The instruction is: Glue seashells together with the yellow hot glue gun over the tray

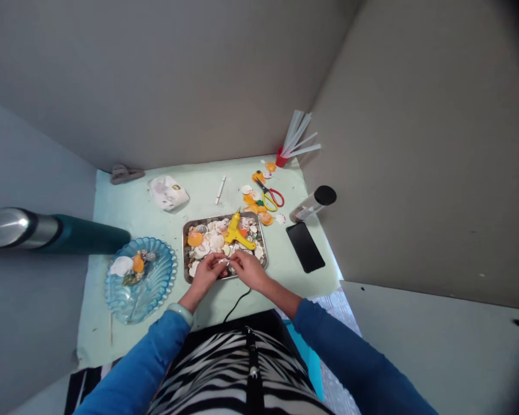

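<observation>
Both hands meet over the near edge of a metal tray [184, 253] filled with seashells [216, 241]. Pinched between their fingertips is a small white piece [224, 261] that looks like a shell; the fingers partly cover it. My left hand [207, 272] grips it from the left, fingers closed. From the right, my right hand [247, 268] has thumb and fingers closed on the same piece. A yellow hot glue gun [239, 232] lies on the shells just beyond my right hand, nozzle pointing away.
Left stand a blue shell-shaped dish [140, 300] with several shells and a tall green bottle [86, 235]. A tissue pack [168, 193] and white marker [220, 190] lie behind. Rightward are scissors [270, 196], a red cup [281, 158] of glue sticks, a clear jar [305, 210] and a phone [305, 246].
</observation>
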`<state>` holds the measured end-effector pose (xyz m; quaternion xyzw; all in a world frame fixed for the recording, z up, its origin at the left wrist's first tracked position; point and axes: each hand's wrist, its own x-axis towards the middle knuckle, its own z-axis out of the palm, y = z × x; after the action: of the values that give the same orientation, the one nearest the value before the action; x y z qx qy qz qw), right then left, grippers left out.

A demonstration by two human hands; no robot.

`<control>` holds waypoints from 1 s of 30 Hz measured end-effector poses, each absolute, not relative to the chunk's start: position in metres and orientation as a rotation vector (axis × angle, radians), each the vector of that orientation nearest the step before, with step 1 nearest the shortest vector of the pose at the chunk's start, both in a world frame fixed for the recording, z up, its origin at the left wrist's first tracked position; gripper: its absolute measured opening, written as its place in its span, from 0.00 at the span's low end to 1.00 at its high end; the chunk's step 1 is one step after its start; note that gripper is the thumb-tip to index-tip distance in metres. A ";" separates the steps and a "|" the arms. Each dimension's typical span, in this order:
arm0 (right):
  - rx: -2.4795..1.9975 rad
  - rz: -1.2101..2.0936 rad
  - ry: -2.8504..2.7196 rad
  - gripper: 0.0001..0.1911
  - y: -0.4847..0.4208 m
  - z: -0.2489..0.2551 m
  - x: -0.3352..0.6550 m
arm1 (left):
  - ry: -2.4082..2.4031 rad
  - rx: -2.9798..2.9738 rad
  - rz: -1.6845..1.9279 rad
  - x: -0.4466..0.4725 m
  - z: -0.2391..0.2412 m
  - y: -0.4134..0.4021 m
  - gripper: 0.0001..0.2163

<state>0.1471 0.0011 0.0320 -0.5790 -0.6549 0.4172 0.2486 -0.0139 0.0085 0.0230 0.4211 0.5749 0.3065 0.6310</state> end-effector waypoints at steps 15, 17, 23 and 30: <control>-1.565 1.080 -1.933 0.06 0.012 0.032 0.153 | 1.368 0.838 0.764 0.000 0.030 0.003 0.16; -1.576 1.077 -1.956 0.08 0.014 0.032 0.152 | 1.372 0.811 0.800 0.002 0.028 0.001 0.15; -1.542 1.041 -2.164 0.13 0.020 0.034 0.149 | 1.438 0.638 0.912 0.000 0.024 -0.004 0.15; -1.568 0.822 -2.464 0.14 0.018 0.045 0.144 | 1.381 0.548 0.957 0.000 0.031 -0.006 0.19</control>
<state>0.1437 0.0185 0.0450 -0.5160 -0.8110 0.2704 0.0540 -0.0004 -0.0058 0.0309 0.2396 0.6042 0.4184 0.6344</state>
